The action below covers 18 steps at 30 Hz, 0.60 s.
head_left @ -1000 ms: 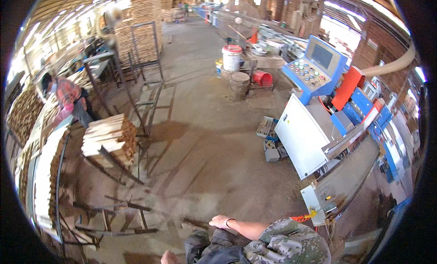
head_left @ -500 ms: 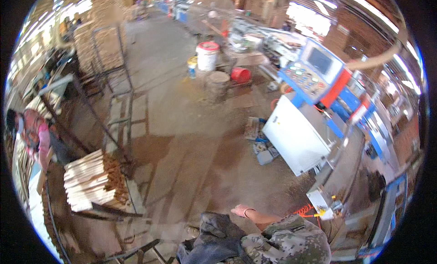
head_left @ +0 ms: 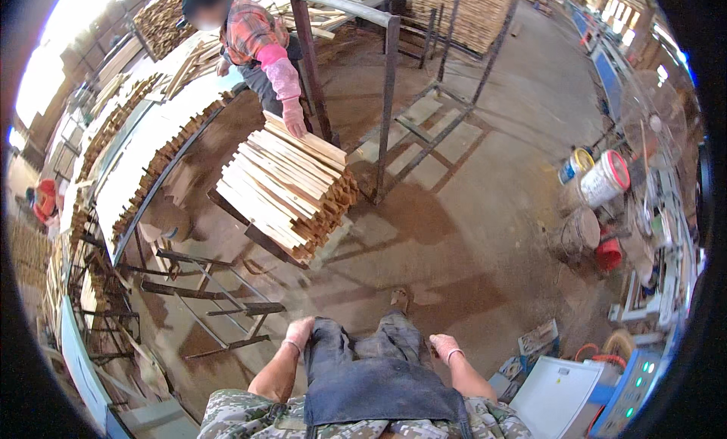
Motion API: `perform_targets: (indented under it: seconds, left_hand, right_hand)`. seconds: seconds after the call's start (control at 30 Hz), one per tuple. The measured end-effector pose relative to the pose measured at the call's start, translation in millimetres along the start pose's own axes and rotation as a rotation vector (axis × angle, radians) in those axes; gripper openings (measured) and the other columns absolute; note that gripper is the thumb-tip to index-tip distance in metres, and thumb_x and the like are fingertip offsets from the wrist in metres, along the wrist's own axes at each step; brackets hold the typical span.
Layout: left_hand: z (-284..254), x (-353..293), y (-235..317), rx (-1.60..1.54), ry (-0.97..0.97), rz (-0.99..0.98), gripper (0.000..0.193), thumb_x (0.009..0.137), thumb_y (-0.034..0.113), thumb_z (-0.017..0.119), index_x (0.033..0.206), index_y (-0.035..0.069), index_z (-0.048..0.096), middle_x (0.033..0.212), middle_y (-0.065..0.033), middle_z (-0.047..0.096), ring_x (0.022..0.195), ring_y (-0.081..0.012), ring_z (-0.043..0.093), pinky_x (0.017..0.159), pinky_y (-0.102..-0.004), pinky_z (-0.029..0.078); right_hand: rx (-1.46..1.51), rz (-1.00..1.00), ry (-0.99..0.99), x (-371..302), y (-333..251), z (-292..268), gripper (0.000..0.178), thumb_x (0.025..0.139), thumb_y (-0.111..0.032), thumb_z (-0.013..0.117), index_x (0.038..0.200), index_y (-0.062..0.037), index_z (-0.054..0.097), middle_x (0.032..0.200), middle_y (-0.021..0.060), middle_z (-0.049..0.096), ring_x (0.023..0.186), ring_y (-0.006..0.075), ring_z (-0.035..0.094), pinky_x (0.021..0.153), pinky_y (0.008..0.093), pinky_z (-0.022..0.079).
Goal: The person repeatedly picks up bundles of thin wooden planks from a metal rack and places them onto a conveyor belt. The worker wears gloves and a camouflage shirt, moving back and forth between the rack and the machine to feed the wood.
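My left hand, in a pale pink glove, hangs beside my left thigh with its fingers curled in; nothing shows in it. On the other side my right hand, gloved alike, is held out from my leg, its fingers also curled and no object visible. Between them hangs my dark apron. Ahead and left lies a stack of pale wooden strips on a dark metal stand. A co-worker's gloved hand rests at the stack's far end. Neither of my hands touches the wood.
A metal frame stands beyond the stack. Low metal racks are at left, near a long table loaded with strips. Buckets stand at right. A white cabinet and a control panel are close on my right.
My view has swung left, bringing the wood stack and co-worker toward the middle and moving the buckets and machine to the right. My left hand has come into view.
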<state>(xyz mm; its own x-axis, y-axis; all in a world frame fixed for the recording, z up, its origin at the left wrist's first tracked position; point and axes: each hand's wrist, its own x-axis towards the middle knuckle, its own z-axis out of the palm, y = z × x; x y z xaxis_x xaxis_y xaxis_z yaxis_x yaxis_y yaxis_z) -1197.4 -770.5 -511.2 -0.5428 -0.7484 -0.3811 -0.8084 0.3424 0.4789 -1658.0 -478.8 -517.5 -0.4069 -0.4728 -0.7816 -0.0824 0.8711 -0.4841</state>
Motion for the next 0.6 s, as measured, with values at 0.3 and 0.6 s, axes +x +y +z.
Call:
perform_targets:
  seconds: [0.3, 0.6]
  left_hand:
    - [84, -51, 60, -0.529, -0.242, -0.316, 0.033, 0.102, 0.028, 0.061, 0.126, 0.009, 0.074, 0.118, -0.0147, 0.079, 0.111, -0.0310, 0.075, 0.094, -0.0391, 0.058]
    - [-43, 100, 98, -1.081, 0.330, -0.872, 0.063, 0.090, 0.039, 0.074, 0.130, -0.009, 0.069, 0.126, -0.0245, 0.073, 0.115, -0.0332, 0.069, 0.102, -0.0404, 0.052]
  right_hand:
    - [0.152, 0.123, -0.098, 129, -173, -124, 0.022, 0.100, -0.026, 0.068, 0.084, -0.0153, 0.056, 0.070, -0.0024, 0.055, 0.053, 0.0115, 0.051, 0.045, 0.0311, 0.039]
    - [-0.060, -0.145, -0.366, 187, -322, -21, 0.024, 0.103, -0.027, 0.070, 0.119, -0.0086, 0.067, 0.084, -0.0025, 0.063, 0.066, 0.0090, 0.054, 0.057, 0.0286, 0.044]
